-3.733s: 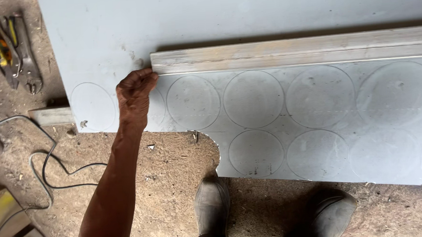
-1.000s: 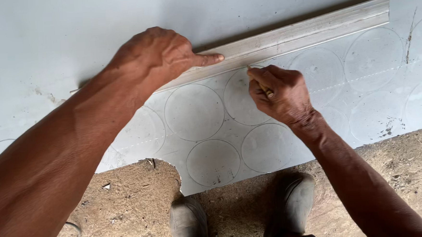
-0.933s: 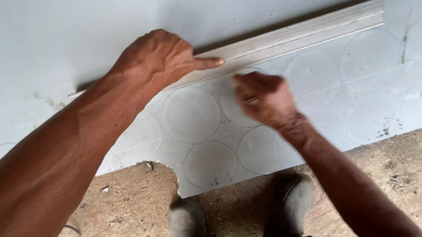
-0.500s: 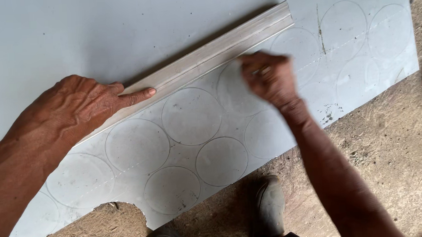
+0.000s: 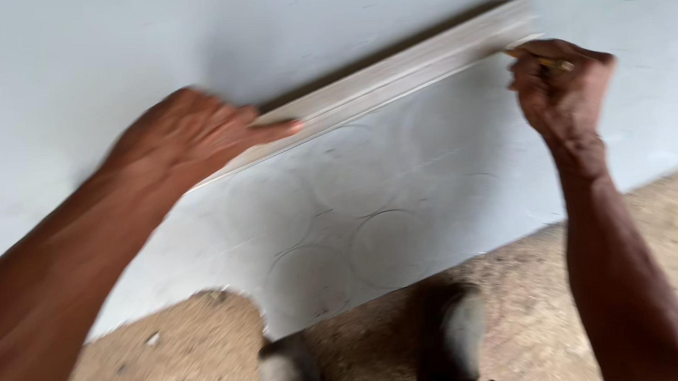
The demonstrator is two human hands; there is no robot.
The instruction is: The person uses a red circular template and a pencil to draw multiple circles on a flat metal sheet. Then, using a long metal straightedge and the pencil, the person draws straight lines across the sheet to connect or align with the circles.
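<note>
A long pale wooden batten [image 5: 395,79] lies slantwise on a light grey sheet [image 5: 116,63] spread on the dirt floor [image 5: 531,312]. The left hand [image 5: 197,136] presses flat on its lower end, fingers spread, clamped on nothing. The right hand [image 5: 562,86] sits at the upper end, its grip closed around a thin pencil-like marker [image 5: 541,60], mostly hidden in the fist. Faint drawn circles [image 5: 388,246] show on the sheet, smeared by motion blur. Two boots [image 5: 451,335] stand at the sheet's near edge, partly cut off.
</note>
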